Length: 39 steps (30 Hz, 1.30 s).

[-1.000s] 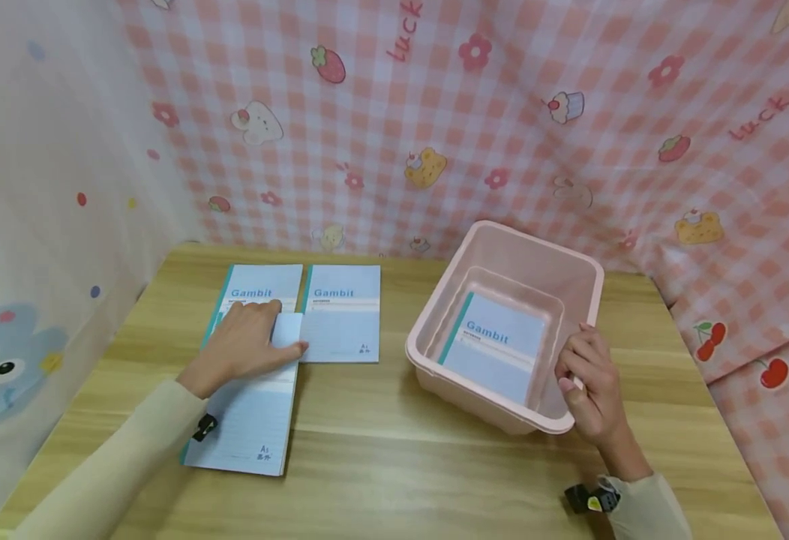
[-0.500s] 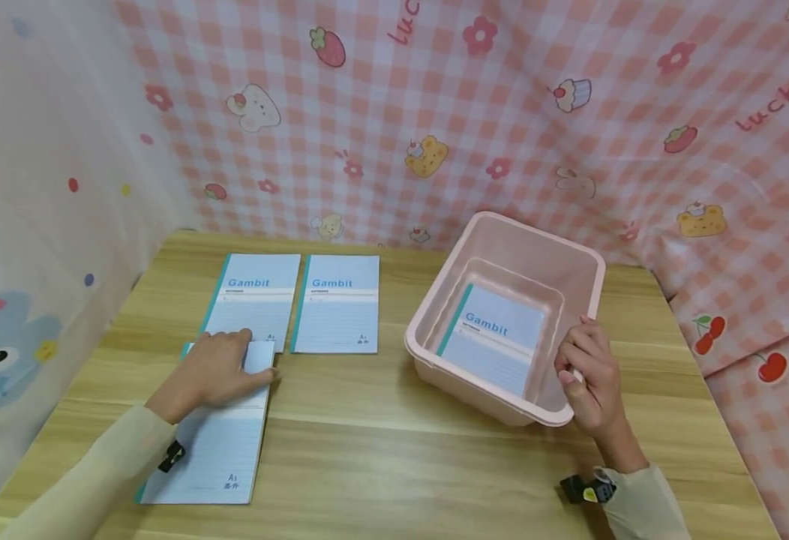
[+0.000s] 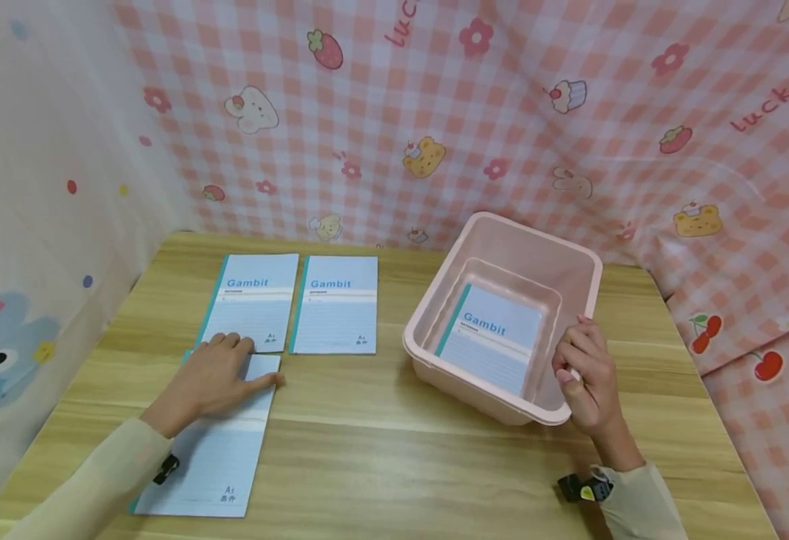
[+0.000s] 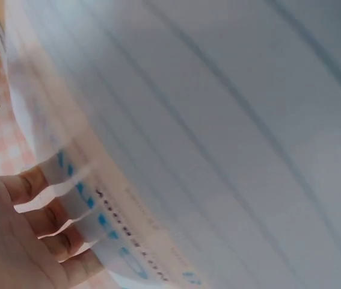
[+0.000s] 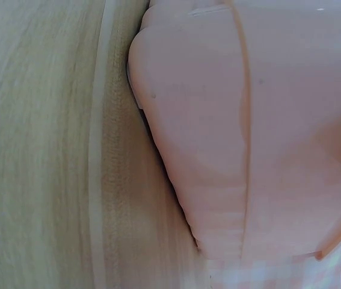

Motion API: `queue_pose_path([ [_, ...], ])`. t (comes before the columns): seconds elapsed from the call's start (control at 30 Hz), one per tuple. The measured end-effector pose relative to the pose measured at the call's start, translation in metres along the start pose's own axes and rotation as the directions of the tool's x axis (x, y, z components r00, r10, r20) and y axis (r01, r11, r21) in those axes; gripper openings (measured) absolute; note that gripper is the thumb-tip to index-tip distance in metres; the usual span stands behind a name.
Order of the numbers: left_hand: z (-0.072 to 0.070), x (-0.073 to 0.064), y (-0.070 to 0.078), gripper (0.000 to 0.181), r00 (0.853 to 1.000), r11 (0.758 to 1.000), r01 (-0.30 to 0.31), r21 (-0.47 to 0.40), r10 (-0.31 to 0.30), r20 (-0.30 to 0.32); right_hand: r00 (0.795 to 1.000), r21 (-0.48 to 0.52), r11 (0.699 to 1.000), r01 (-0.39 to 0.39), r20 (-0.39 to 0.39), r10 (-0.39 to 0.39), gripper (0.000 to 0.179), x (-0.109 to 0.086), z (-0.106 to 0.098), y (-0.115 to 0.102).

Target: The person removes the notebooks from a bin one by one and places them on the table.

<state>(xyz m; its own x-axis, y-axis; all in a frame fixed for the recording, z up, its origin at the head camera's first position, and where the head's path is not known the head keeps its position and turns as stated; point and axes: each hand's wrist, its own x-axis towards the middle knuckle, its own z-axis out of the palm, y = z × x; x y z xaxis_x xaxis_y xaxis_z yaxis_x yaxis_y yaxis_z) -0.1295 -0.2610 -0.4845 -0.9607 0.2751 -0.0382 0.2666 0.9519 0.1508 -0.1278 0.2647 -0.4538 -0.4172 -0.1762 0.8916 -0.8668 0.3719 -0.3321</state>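
Observation:
My left hand [image 3: 214, 379] lies over the upper part of a pale blue notebook [image 3: 208, 472] at the front left. Its fingers [image 4: 50, 220] curl at the printed end of the cover, and the thumb reaches the right edge. The hand hides the title in the head view. On the right, my right hand [image 3: 586, 375] grips the rim of a pink plastic basin [image 3: 482, 401], fingers over the edge. The basin's outer wall [image 5: 200, 150] fills much of the right wrist view. Inside it lies another Gambit notebook [image 3: 492, 341], face up with its teal spine at left.
Two more Gambit notebooks lie side by side at the back, a left one [image 3: 253, 300] and a right one [image 3: 337, 307]. Everything stands on a wooden table [image 3: 367, 465]. A pink checked cloth [image 3: 381, 112] hangs behind, a white printed curtain [image 3: 23, 150] at left.
My left hand has drawn its notebook from over the back-left one toward the front left, uncovering that one. Lately it has moved only slightly. The right hand keeps its hold on the basin.

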Motion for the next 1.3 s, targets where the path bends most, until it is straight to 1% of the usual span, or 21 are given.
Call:
queue_pose_path([
  [0.1,-0.004,-0.003,0.001,0.060,0.999,0.999,0.013,-0.046,-0.014,-0.031,1.000,0.001,1.000,0.004,-0.003,-0.004,0.053,-0.001,0.000,0.000],
  [0.2,-0.007,-0.006,0.002,0.045,0.999,0.996,0.023,-0.086,-0.027,-0.047,1.000,-0.005,1.000,0.005,-0.005,-0.005,0.052,-0.002,0.000,0.001],
  [0.3,-0.010,-0.006,0.002,0.035,0.997,0.994,0.017,-0.105,-0.025,-0.073,1.000,-0.014,1.000,0.001,-0.006,-0.001,0.049,-0.002,-0.001,0.002],
  [0.47,-0.015,-0.003,0.001,0.028,0.990,0.994,-0.014,-0.108,-0.001,-0.140,1.000,-0.012,1.000,0.006,-0.010,-0.006,0.049,-0.001,0.000,0.003],
  [0.63,-0.023,0.008,0.008,0.029,0.980,0.992,-0.049,-0.113,0.026,-0.196,1.000,-0.003,1.000,0.010,-0.012,-0.010,0.052,-0.002,0.000,0.001],
  [0.77,-0.034,0.021,0.020,0.032,0.969,0.990,-0.071,-0.126,0.039,-0.242,1.000,-0.003,1.000,0.012,-0.008,-0.012,0.052,0.000,0.000,0.001],
  [0.87,-0.042,0.034,0.032,0.035,0.960,0.986,-0.098,-0.133,0.058,-0.275,1.000,0.002,1.000,0.014,-0.008,-0.014,0.052,0.002,0.000,0.002],
  [1.0,-0.049,0.051,0.051,0.042,0.940,0.975,-0.161,-0.152,0.105,-0.324,1.000,0.007,1.000,0.017,-0.012,-0.017,0.051,0.003,-0.001,0.003],
  [1.13,-0.055,0.067,0.072,0.049,0.922,0.959,-0.224,-0.173,0.151,-0.357,1.000,0.000,1.000,0.017,-0.011,-0.017,0.046,0.002,-0.002,0.003],
  [1.23,-0.058,0.076,0.087,0.055,0.919,0.950,-0.247,-0.192,0.167,-0.358,1.000,-0.003,1.000,0.015,-0.009,-0.015,0.044,0.001,-0.001,0.002],
  [1.3,-0.061,0.082,0.096,0.059,0.915,0.944,-0.264,-0.198,0.181,-0.359,1.000,0.000,1.000,0.012,-0.008,-0.012,0.046,0.000,-0.001,0.001],
])
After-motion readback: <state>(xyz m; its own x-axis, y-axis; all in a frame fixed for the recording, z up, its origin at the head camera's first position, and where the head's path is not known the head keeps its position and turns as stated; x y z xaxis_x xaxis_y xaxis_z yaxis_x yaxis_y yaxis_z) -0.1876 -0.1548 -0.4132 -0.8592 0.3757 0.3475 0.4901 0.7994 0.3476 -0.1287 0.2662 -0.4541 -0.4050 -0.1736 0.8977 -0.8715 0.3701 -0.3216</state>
